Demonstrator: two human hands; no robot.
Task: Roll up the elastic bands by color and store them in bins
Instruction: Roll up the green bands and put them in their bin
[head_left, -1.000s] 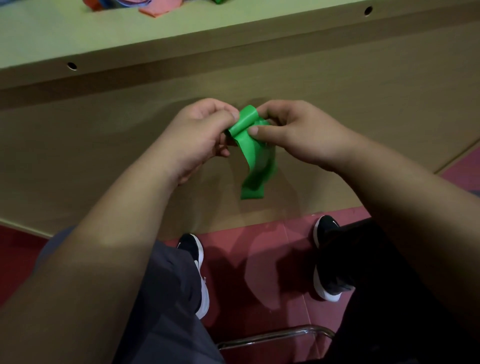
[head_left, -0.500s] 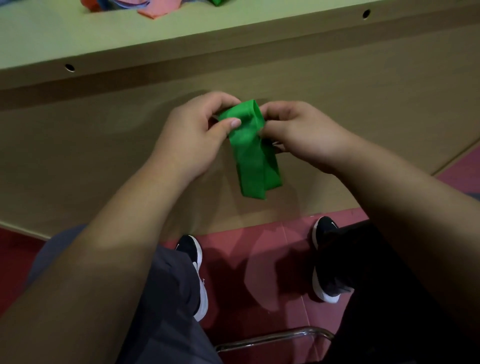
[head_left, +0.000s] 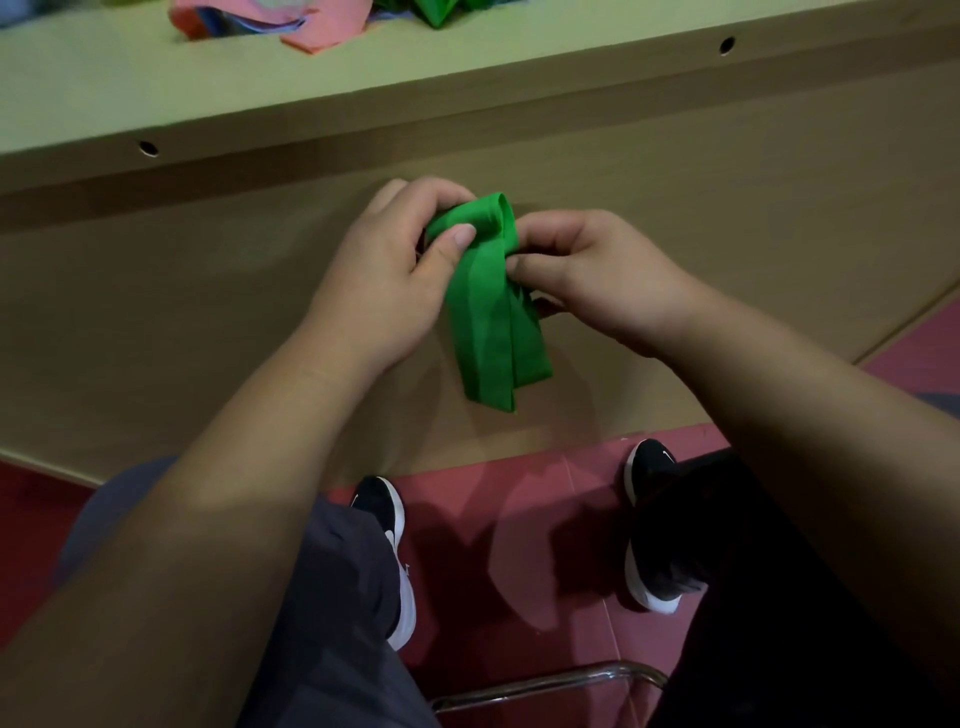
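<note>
Head view: green band (head_left: 488, 322) partly hidden by left hand (head_left: 384, 280).

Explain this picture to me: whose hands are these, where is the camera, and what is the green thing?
No machine here: a person's two bare hands, filmed by one camera worn on the head, looking down. The left hand and right hand both pinch a green elastic band near its folded-over top; the loose end hangs down. On the table top at the upper edge lie more bands, pink and green among them. Below are the person's shoes on a red floor.
</note>
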